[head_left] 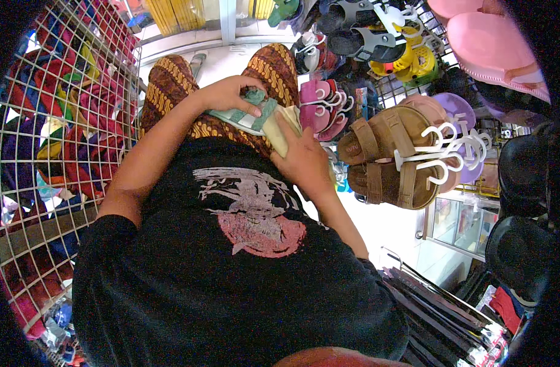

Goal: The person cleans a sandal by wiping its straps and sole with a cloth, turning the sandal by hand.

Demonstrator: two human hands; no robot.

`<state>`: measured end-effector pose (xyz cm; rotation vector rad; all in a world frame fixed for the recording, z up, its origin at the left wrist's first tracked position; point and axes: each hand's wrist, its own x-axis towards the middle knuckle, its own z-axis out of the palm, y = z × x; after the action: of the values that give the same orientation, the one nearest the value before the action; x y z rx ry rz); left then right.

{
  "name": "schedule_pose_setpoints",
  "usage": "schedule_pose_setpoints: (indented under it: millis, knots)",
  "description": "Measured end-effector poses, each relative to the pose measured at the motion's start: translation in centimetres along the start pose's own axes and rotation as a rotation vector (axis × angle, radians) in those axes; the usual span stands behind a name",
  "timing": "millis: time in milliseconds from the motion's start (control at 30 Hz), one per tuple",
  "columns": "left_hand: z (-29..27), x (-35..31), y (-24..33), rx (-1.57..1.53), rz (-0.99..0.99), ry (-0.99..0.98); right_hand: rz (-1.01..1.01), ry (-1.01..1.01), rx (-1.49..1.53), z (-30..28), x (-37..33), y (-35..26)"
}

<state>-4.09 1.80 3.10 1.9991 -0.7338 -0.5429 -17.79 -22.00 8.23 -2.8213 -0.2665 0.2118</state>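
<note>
Over my lap, in brown patterned trousers (222, 129), lies a sandal with green straps (266, 114) and a pale sole. My left hand (236, 96) grips it from the far side, thumb over the strap and fingers curled at its far edge. A pale yellow cloth (276, 136) is in my right hand (304, 160), pressed against the sandal's right end. The cloth and hand cover that end of the sandal, and part of my right fingers is hidden.
A wire grid (66, 122) with colourful goods behind it stands close on my left. Brown two-strap sandals (387, 147) on white hangers hang to my right, beside pink sandals (316, 113). Large pink slippers (494, 49) hang at the upper right. Dark belt-like strips (439, 312) hang at the lower right.
</note>
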Motion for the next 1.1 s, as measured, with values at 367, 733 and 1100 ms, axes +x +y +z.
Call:
schedule_pose_setpoints:
  millis: [367, 733, 1100]
  knots:
    - [0.6, -0.4, 1.3, 0.123, 0.114, 0.054, 0.088, 0.017, 0.074, 0.6, 1.8, 0.4]
    - [0.7, 0.0, 1.8, 0.127, 0.093, -0.007, 0.085, 0.037, 0.179, 1.5, 1.8, 2.4]
    - [0.7, -0.1, 1.0, 0.106, 0.120, 0.038, 0.033, -0.224, 0.149, -0.8, -0.2, 2.1]
